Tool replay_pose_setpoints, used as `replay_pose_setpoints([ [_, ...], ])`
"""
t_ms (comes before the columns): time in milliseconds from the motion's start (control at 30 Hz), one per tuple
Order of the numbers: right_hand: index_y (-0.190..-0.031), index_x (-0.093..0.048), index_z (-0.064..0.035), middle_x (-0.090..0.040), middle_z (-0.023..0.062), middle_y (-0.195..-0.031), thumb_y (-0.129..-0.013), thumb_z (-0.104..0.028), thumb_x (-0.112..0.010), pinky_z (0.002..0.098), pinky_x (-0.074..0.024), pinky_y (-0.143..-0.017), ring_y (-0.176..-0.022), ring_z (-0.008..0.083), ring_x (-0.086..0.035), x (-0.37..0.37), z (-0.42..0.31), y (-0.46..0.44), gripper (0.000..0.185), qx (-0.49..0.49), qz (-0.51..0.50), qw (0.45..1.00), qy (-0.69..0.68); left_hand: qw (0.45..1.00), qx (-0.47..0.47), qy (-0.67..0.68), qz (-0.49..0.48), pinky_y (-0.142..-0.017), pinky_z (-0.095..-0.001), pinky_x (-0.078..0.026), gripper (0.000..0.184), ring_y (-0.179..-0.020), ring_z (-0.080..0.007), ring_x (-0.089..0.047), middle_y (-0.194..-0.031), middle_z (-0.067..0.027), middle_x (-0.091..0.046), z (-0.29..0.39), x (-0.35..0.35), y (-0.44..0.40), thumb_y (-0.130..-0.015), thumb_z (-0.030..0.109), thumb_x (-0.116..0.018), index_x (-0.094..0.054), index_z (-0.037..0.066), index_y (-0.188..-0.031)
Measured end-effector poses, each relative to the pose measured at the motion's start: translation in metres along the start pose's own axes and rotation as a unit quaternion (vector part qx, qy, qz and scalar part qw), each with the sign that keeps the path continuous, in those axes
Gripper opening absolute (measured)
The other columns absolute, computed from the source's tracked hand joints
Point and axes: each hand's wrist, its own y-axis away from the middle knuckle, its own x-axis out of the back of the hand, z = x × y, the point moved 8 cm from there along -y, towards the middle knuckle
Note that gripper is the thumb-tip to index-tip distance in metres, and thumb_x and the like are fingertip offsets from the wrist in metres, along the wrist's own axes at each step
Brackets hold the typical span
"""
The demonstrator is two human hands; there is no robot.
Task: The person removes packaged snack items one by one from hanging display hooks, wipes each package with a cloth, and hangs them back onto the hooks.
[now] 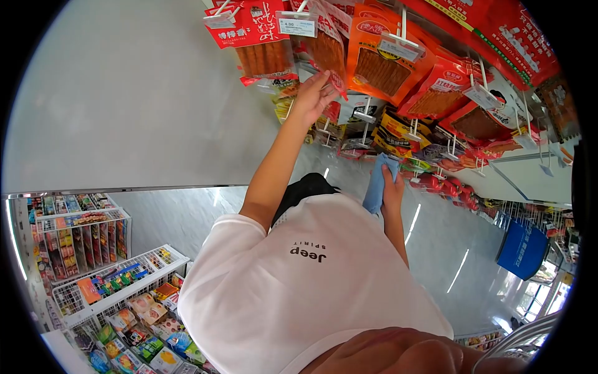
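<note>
My left hand [313, 98] is raised to the hanging rack, its fingers closed at the lower end of a red-edged snack packet [329, 53] with brown strips inside. Beside it hang a red packet [265, 53] of brown sticks and an orange packet [381, 65], both on hooks with price tags. Lower down and to the right, my right hand [392, 187] grips a folded blue cloth [375, 184]. The cloth is away from the goods.
More packets hang on hooks, among them a yellow-and-black one [398, 132]. A smooth grey panel [143, 93] fills the upper left. White wire racks [121, 283] of packaged goods stand lower left. A blue bin-like object [522, 249] is at the right on the grey floor [436, 262].
</note>
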Motion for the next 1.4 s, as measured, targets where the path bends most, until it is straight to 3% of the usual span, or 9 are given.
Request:
replay_pose_setpoints([
  [133, -0.115, -0.065, 0.0029, -0.071, 0.0088, -0.095, -0.098, -0.021, -0.065, 0.0275, -0.0511, -0.073, -0.083, 0.0148, -0.066, 0.005, 0.005, -0.001, 0.030, -0.009, 0.001, 0.999, 0.035, 0.998, 0.050, 0.026, -0.019, -0.094, -0.0429, -0.056, 0.018, -0.097, -0.0216, -0.064, -0.102, -0.0064, -0.066, -0.013, -0.021, 0.026, -0.098, 0.024, -0.065, -0.062, 0.007, -0.105],
  [300, -0.115, -0.065, 0.0025, -0.071, 0.0088, -0.095, -0.098, -0.022, -0.065, 0.0276, -0.0512, -0.072, -0.082, 0.0143, -0.066, 0.005, 0.008, 0.003, 0.030, -0.021, 0.004, 0.999, 0.035, 0.986, 0.097, 0.112, -0.080, -0.088, -0.0382, -0.057, 0.023, -0.087, -0.0183, -0.066, -0.096, -0.0059, -0.070, -0.042, -0.011, 0.044, -0.100, 0.031, -0.061, -0.063, 0.008, -0.100],
  [500, -0.117, -0.065, 0.0014, -0.071, 0.0092, -0.097, -0.098, -0.020, -0.065, 0.0275, -0.0518, -0.072, -0.083, 0.0145, -0.067, 0.005, 0.017, 0.005, 0.029, -0.020, 0.002, 1.000, 0.001, 0.972, 0.077, 0.193, -0.110, -0.082, -0.0354, -0.057, 0.012, -0.082, -0.0153, -0.067, -0.093, -0.0046, -0.070, -0.050, 0.007, 0.061, -0.098, 0.016, -0.064, -0.064, 0.007, -0.106],
  [600, -0.116, -0.066, 0.0010, -0.071, 0.0093, -0.097, -0.098, -0.019, -0.065, 0.0275, -0.0521, -0.072, -0.083, 0.0146, -0.067, 0.002, 0.019, 0.007, 0.027, -0.025, -0.001, 1.000, -0.017, 0.992, 0.039, 0.108, -0.053, -0.081, -0.0355, -0.056, 0.009, -0.080, -0.0149, -0.066, -0.090, -0.0041, -0.069, -0.035, -0.006, 0.080, -0.097, 0.011, -0.063, -0.064, 0.007, -0.105],
  [700, -0.118, -0.064, 0.0005, -0.071, 0.0112, -0.098, -0.098, -0.021, -0.064, 0.0277, -0.0533, -0.071, -0.084, 0.0168, -0.068, -0.002, 0.022, 0.008, 0.030, -0.021, -0.013, 1.000, -0.012, 0.992, 0.009, 0.075, -0.099, -0.082, -0.0368, -0.056, 0.009, -0.080, -0.0152, -0.066, -0.090, -0.0044, -0.069, -0.027, -0.012, 0.089, -0.097, 0.009, -0.063, -0.063, 0.007, -0.105],
  [833, -0.114, -0.066, 0.0009, -0.071, 0.0091, -0.094, -0.098, -0.020, -0.065, 0.0271, -0.0518, -0.071, -0.081, 0.0144, -0.067, -0.008, 0.021, 0.009, 0.026, -0.028, -0.022, 0.999, -0.011, 0.990, -0.008, 0.068, -0.125, -0.086, -0.0383, -0.054, 0.014, -0.087, -0.0169, -0.066, -0.100, -0.0061, -0.069, -0.022, -0.013, 0.093, -0.096, 0.008, -0.063, -0.063, 0.006, -0.111],
  [1100, -0.114, -0.066, 0.0008, -0.072, 0.0093, -0.095, -0.097, -0.020, -0.066, 0.0270, -0.0521, -0.071, -0.082, 0.0148, -0.068, -0.010, 0.021, 0.013, 0.026, -0.028, -0.007, 1.000, -0.007, 0.996, -0.026, 0.064, -0.064, -0.089, -0.0418, -0.051, 0.019, -0.103, -0.0190, -0.061, -0.115, -0.0079, -0.066, -0.015, -0.038, 0.126, -0.098, 0.009, -0.060, -0.060, 0.007, -0.117],
  [1233, -0.119, -0.064, -0.0001, -0.071, 0.0107, -0.098, -0.099, -0.023, -0.063, 0.0266, -0.0521, -0.068, -0.082, 0.0160, -0.067, -0.009, 0.025, 0.014, 0.031, -0.016, -0.013, 1.000, -0.001, 0.990, -0.007, 0.095, -0.103, -0.089, -0.0411, -0.051, 0.013, -0.101, -0.0221, -0.062, -0.109, -0.0095, -0.067, -0.027, -0.051, 0.143, -0.097, 0.010, -0.064, -0.066, 0.003, -0.107],
  [1400, -0.115, -0.066, -0.0002, -0.071, 0.0083, -0.097, -0.097, -0.021, -0.065, 0.0261, -0.0514, -0.071, -0.083, 0.0142, -0.067, -0.003, 0.036, 0.011, 0.027, -0.032, -0.001, 0.999, 0.005, 0.990, -0.060, 0.113, -0.065, -0.094, -0.0426, -0.051, 0.024, -0.108, -0.0217, -0.062, -0.121, -0.0096, -0.064, -0.009, -0.057, 0.145, -0.101, 0.016, -0.058, -0.056, 0.007, -0.124],
])
